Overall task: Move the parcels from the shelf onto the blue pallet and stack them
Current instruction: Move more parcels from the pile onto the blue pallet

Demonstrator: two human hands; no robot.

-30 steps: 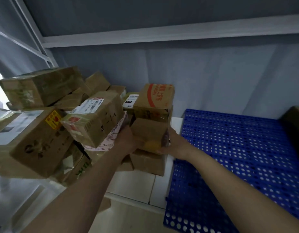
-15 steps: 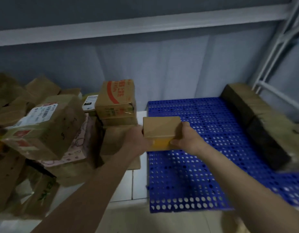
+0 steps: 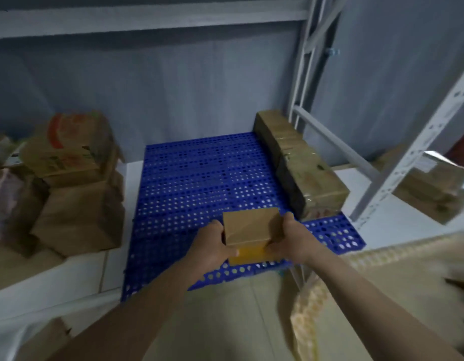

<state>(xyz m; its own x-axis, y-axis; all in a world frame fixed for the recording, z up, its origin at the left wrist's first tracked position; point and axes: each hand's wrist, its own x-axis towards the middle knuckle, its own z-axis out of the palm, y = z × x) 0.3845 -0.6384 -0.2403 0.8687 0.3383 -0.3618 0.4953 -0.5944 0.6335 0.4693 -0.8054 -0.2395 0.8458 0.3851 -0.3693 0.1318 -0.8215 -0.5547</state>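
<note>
Both hands, left hand [image 3: 212, 247] and right hand [image 3: 291, 241], grip the small parcel [image 3: 248, 230] over the blue pallet [image 3: 199, 178]'s near edge; risk: released here, it may tip off, well apart from the stacked parcels [image 3: 301, 165] far right.

Left parcel pile [image 3: 77, 183] is blurred; its labels unreadable, left edge cropped.

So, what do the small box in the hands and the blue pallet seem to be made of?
The small box looks like plain brown cardboard, matt, with a creased top; its front face is a brighter yellow-orange, perhaps tape or a label. The blue pallet looks like moulded plastic: uniform colour, slight sheen, regular rows of round holes.
</note>
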